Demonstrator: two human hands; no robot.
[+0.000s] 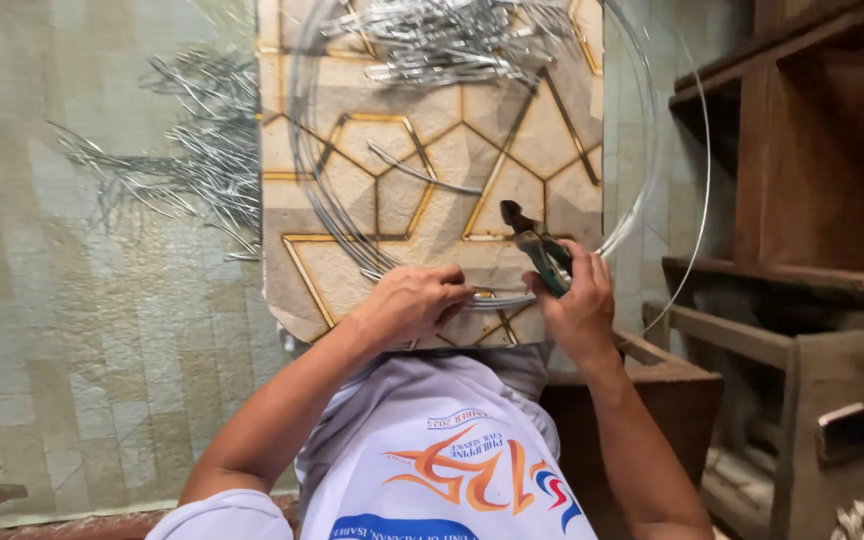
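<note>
On one board [432,190] — two hands, one pliers [537,250]

I am seeing no packages, signs or screens anywhere around me. The only printed thing showing is the emblem [472,475] on the front of my white shirt [422,420], which is sitting low in the middle of the view, just below my two forearms. It is appearing upside down from where I am looking. It is made of curved orange-red strokes shaped like large figures, with a small swirl of blue and red at its right end, and thin lines of small lettering are arching above it. Under it, at the bottom edge, a dark blue curved band [402,528] is showing, partly cut off.
</note>
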